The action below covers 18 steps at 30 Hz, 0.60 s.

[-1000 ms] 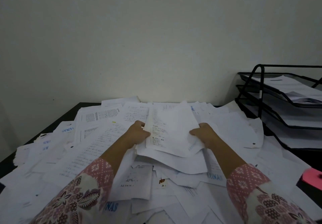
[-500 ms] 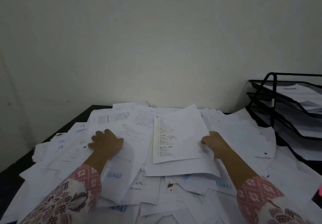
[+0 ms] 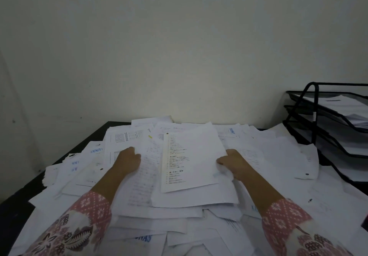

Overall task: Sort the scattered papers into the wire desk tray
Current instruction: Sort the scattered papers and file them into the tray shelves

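Both hands hold a stack of papers above the littered tabletop, left hand and right hand each with a curled grip pinching a side edge.

two bare hands, left hand and right hand, no rings, no watch in view. forearms bare below cuffs. left sleeve and right sleeve alike: pink cuff band with small white flower-and-dot print, then pale cloth with dark maroon and pink floral batik-like pattern higher up.
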Tool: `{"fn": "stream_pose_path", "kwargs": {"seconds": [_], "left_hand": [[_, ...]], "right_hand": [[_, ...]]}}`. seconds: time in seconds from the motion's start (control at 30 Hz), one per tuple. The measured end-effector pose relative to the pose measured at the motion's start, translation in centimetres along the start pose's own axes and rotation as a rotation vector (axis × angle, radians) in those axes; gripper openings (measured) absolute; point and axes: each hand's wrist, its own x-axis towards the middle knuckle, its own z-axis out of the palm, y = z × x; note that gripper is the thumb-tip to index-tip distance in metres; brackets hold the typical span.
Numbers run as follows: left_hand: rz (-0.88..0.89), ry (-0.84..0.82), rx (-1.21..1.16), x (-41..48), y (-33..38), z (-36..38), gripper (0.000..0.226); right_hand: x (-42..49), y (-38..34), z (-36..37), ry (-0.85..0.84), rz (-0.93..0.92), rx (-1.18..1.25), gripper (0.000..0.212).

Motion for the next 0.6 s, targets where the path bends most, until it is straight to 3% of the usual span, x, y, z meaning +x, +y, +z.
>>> {"fn": "stream_pose_path", "kwargs": {"seconds": [0.07, 0.2, 0.27, 0.33, 0.43, 0.5, 0.53, 0.6], "left_hand": [[-0.028, 0.013, -0.139, -0.2, 1.0, 0.6, 0.030], [-0.091, -0.136, -0.431, -0.8, 2.4, 1.6, 0.059], [-0.053, -0.193, -0.434, -1.4, 2.9, 2.0, 0.057], [-0.009, -0.173, -0.328, -1.9, 3.0, 2.3, 0.056], [-0.003, -0.104, -0.287, -1.8, 2.6, 2.2, 0.063], [0.000, -0.085, -0.314, -1.6, 2.2, 2.0, 0.063], [0.004, -0.075, -0.315, -1.6, 2.0, 1.9, 0.062], [0.009, -0.057, -0.328, -1.5, 1.7, 1.8, 0.061]], "right_hand": [[-0.3, -0.2, 0.9, -0.016, -0.024, 0.004, 0.028], [-0.4, -0.4, 2.4, -0.043, -0.109, -0.062, 0.033], [-0.4, -0.5, 2.8, -0.053, -0.162, -0.112, 0.029], [-0.2, -0.3, 2.6, -0.037, -0.197, -0.179, 0.010], [0.4, 0.3, 1.4, 0.057, -0.200, -0.301, 0.035], [0.9, 0.9, 0.1, 0.165, -0.153, -0.454, 0.025], [1.1, 1.3, -0.7, 0.198, -0.110, -0.539, 0.030], [1.3, 2.1, -2.0, 0.177, -0.045, -0.675, 0.057]]}}
